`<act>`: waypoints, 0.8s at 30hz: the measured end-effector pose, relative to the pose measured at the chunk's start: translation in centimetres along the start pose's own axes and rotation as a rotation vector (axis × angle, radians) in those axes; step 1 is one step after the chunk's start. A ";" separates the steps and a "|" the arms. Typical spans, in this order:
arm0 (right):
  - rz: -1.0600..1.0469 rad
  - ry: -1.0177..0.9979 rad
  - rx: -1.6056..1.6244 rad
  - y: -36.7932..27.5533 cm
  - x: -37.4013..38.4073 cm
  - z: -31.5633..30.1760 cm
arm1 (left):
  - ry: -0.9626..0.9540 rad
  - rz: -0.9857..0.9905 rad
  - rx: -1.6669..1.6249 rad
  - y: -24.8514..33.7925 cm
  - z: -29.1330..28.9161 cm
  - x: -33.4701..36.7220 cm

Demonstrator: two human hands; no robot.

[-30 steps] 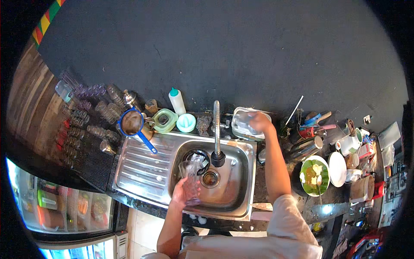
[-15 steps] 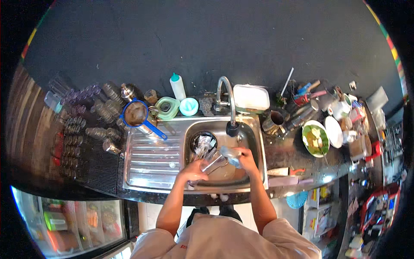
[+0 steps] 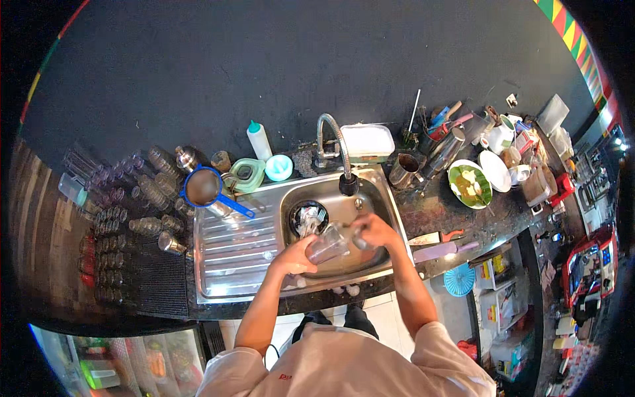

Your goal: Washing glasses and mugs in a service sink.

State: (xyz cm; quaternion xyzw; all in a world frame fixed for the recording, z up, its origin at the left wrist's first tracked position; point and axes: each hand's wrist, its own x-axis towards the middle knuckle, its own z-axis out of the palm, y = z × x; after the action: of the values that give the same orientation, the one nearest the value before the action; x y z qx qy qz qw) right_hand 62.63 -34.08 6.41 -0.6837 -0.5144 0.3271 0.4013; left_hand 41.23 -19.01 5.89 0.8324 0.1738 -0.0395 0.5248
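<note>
Over the steel sink (image 3: 390,221), my left hand (image 3: 296,257) is closed round a clear drinking glass (image 3: 329,245), which lies tilted with its mouth toward the right. My right hand (image 3: 378,231) is curled just right of the glass, apart from it. A greyish, soft-looking thing (image 3: 360,237) shows at its fingers; blur hides its kind. Behind the glass, a dark round bowl (image 3: 294,213) in the sink holds forks and other cutlery (image 3: 311,217). The faucet (image 3: 345,159) arches over the basin.
A blue-rimmed strainer (image 3: 204,186) lies on the drainboard's far left corner, near several upturned glasses (image 3: 112,241). Along the wall stand a squeeze bottle (image 3: 259,141) and a white tub (image 3: 370,140). On the right are a metal pitcher (image 3: 405,170), a food bowl (image 3: 455,187) and a knife (image 3: 423,239).
My right hand has drawn away from the glass mouth with the greyish thing. The glass in my left hand has swung so its mouth points more to the right. The view has shifted slightly.
</note>
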 end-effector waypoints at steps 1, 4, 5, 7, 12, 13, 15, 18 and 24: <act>-0.104 -0.099 -0.315 -0.3 -0.1 -0.2 | -0.023 -0.031 0.099 0.6 -0.1 0.2; 0.005 -0.408 -0.368 0.0 1.8 0.0 | -0.154 0.031 0.076 1.0 -0.7 2.0; -0.003 -0.419 -0.372 0.4 1.8 -0.3 | -0.241 0.103 0.054 1.0 -1.1 2.5; 0.192 -0.153 0.482 1.7 0.8 -0.8 | -0.222 0.082 0.071 0.9 -2.0 3.4; 0.268 0.043 1.053 3.6 -0.7 -0.6 | -0.626 -0.092 -1.129 -1.2 -2.5 4.8; 0.271 0.033 1.055 4.3 -1.0 -0.7 | -0.607 -0.072 -1.361 -1.9 -1.3 4.9; 0.173 -0.088 0.881 6.0 -1.5 -1.1 | -0.506 -0.141 -1.564 -2.9 0.8 4.6; 0.236 -0.006 0.905 5.6 -2.4 -0.5 | -0.066 0.261 -1.981 -0.9 3.8 3.8; 0.335 0.385 0.815 7.2 -3.2 5.3 | 0.752 0.161 -1.849 -3.6 8.3 9.1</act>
State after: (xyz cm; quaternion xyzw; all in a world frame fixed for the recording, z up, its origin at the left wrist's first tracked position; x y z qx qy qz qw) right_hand 60.38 -37.13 -2.28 -0.5925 -0.1434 0.4295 0.6663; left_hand 49.56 -22.74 -3.18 0.0650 0.2339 0.4127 0.8779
